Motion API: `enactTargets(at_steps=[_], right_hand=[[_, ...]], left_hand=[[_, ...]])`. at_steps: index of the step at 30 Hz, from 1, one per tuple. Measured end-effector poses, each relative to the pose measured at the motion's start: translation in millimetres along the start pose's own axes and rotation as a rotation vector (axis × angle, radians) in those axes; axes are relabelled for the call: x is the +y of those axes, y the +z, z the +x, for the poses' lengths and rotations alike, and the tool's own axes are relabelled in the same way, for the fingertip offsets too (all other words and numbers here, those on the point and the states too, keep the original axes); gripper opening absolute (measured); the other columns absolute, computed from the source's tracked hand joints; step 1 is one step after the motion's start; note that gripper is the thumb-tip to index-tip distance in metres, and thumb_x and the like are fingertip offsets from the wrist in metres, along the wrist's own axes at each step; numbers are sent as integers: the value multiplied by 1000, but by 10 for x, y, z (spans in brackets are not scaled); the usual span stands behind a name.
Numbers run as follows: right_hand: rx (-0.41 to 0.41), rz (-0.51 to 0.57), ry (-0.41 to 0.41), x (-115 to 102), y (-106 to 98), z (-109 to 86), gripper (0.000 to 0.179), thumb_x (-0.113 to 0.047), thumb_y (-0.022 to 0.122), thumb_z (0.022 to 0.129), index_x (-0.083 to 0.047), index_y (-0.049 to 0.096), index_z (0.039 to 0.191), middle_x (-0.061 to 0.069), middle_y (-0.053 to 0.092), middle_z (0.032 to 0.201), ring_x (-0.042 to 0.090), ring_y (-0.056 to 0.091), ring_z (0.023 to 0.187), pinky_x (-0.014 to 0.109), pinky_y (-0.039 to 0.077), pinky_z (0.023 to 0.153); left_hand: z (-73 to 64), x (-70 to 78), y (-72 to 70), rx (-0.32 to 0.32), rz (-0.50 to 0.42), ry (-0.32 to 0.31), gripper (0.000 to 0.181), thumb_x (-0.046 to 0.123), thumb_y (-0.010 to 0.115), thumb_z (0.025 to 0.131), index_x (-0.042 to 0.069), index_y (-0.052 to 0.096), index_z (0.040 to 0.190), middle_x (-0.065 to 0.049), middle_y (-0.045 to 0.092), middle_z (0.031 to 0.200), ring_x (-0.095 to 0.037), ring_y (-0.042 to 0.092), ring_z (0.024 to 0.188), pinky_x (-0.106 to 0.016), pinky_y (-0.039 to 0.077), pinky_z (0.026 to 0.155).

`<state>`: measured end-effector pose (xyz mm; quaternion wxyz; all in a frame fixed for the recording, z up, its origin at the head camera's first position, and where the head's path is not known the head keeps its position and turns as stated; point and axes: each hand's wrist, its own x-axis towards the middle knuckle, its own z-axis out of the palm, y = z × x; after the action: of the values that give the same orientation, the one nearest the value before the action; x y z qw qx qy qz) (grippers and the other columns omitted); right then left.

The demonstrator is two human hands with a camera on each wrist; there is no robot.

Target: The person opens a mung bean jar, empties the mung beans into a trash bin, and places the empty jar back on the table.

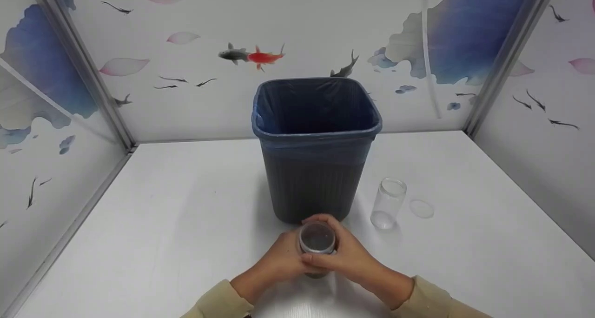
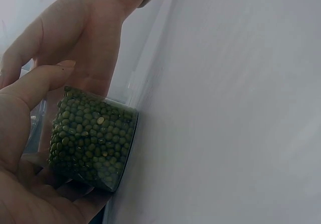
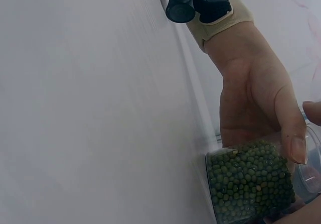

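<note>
A clear plastic jar of green mung beans stands upright on the table, held between both hands. My left hand grips the jar's body from the left, its thumb along the side in the right wrist view. Higher up, around the rim, curl the fingers and thumb of my right hand. The beans fill the lower part. Whether a clear lid sits on the rim is hard to tell.
Directly behind the hands stands a dark bin lined with a blue bag. To its right are a second clear jar, with no lid on, and a clear round lid. Printed panels enclose the white table.
</note>
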<state>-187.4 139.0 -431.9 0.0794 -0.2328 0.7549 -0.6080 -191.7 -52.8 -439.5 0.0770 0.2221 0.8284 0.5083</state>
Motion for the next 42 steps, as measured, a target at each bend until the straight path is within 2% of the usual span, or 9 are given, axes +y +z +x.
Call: enactTargets(at_steps=[7, 10, 16, 20, 24, 31, 37, 42], right_hand=[[1, -12, 0, 0, -4, 3, 67, -25, 91, 86, -14, 57, 142, 5, 65, 139, 27, 58, 128, 49, 40, 112], [-6, 0, 4, 3, -3, -1, 70, -24, 91, 85, -13, 56, 145, 9, 62, 144, 27, 57, 131, 49, 40, 113], [-4, 21, -13, 20, -1, -2, 84, -21, 92, 83, -5, 45, 151, 16, 58, 150, 28, 55, 137, 33, 40, 115], [3, 69, -12, 21, 9, 2, 86, -20, 93, 81, -1, 39, 146, 17, 58, 151, 28, 55, 138, 27, 39, 114], [15, 108, -3, 12, 23, -1, 86, -18, 94, 79, -1, 37, 140, 18, 59, 150, 28, 55, 138, 26, 38, 114], [30, 102, -5, -4, 34, -8, 80, -17, 95, 79, 0, 39, 134, 19, 60, 148, 29, 56, 136, 26, 39, 114], [26, 91, 0, 5, 30, -5, 77, -17, 94, 80, -2, 42, 134, 20, 59, 149, 29, 56, 136, 28, 39, 114], [16, 39, -7, 23, 5, -4, 73, -21, 93, 82, -7, 49, 139, 13, 59, 148, 28, 55, 136, 33, 40, 114]], left_hand=[[4, 0, 0, -2, -1, 8, 79, 25, 98, 73, 6, 62, 141, -3, 71, 130, -19, 66, 121, -37, 50, 108], [-9, 12, -7, -6, 3, 21, 78, 26, 97, 75, 6, 62, 142, -4, 72, 129, -21, 66, 121, -38, 50, 107], [-24, 24, -18, -14, 10, 45, 82, 26, 96, 77, 8, 58, 148, -4, 71, 133, -24, 65, 125, -39, 49, 110], [-14, 12, -24, -21, -1, 42, 82, 28, 96, 78, 10, 58, 149, -2, 70, 133, -20, 64, 124, -37, 49, 109], [-4, -2, -28, -27, -5, 53, 83, 29, 96, 79, 11, 57, 150, -1, 69, 135, -17, 63, 125, -36, 48, 110], [4, -3, -23, -28, 12, 68, 84, 29, 95, 80, 11, 56, 152, -3, 68, 138, -18, 63, 127, -36, 47, 112], [-1, 7, -21, -25, 10, 53, 86, 28, 96, 79, 9, 56, 152, -4, 68, 139, -19, 62, 128, -37, 47, 112], [-15, 17, -13, -19, -23, 22, 82, 27, 96, 78, 8, 58, 148, -3, 70, 134, -19, 64, 124, -37, 50, 108]])
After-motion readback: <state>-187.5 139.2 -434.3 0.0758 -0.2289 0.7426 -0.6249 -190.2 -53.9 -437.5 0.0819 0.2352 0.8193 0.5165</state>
